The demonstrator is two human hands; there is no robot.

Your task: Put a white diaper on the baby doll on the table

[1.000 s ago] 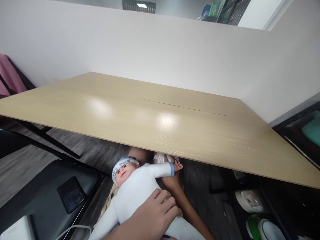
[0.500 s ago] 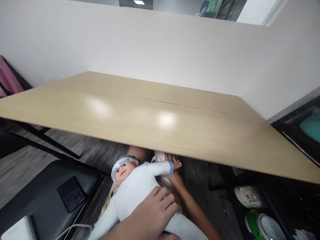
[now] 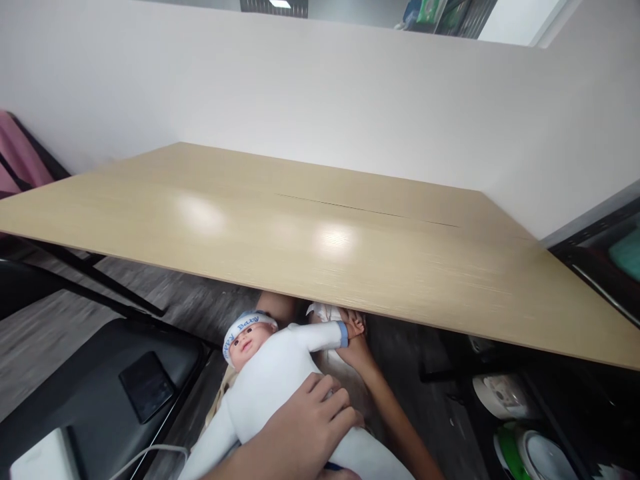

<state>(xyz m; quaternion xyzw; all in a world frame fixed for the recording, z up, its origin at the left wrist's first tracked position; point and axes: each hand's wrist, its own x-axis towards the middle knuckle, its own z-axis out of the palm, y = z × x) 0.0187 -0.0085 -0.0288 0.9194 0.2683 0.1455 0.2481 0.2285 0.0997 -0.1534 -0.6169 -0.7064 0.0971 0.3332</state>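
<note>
So the left hand [image 3: 324, 419] is loosely curled over the baby doll's [image 3: 273, 381] belly, can't tell if it's gripping. Doll's face-up, just this side of the table [image 3: 240, 220]. Right hand [image 3: 354, 347] seems closed round a white bundle [image 3: 326, 312]. Steadying stage imo; next move needs the bundle clear of that edge.

worktop [image 3: 260, 247]: running up to the white wall [image 3: 320, 93], catching two bright glares
black seat [image 3: 95, 373]: standing at left, carrying a dark phone [image 3: 147, 387]
white block [image 3: 44, 459]: lying near the phone, a pale cable [image 3: 150, 450] curving to its right
pink cloth [image 3: 24, 152]: showing at far left
green packet [image 3: 429, 10]: peeking over the wall
</note>
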